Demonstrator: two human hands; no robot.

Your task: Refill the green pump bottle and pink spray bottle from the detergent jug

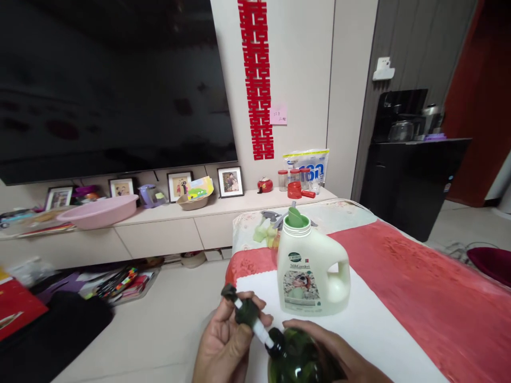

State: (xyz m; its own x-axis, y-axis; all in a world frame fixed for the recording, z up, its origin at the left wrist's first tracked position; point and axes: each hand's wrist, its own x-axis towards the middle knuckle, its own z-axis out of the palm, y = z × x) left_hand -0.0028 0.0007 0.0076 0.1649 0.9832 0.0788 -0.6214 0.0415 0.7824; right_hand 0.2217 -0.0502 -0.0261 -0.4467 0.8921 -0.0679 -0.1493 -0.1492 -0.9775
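My left hand [219, 343] grips a dark green pump dispenser top [247, 312] between thumb and fingers. From it a white tube [262, 335] runs at a slant to the neck of a dark green bottle [297, 364]. Wrapped around that bottle's far and right side is my right hand [339, 346]; the bottle's lower part falls outside the view. Just beyond both hands a large pale green jug [291, 292] with a side handle stands upright on a white sheet [379, 330]. Its mouth is uncapped, and a green spout [295, 217] shows in it.
Behind the jug lie grey and yellowish spray heads or bottles [267, 229], partly hidden. A red cloth [399, 266] covers the table. Farther back, a low white cabinet [159, 234] carries a pink basin [99, 211], framed photos and jars, beneath a large television [112, 85].
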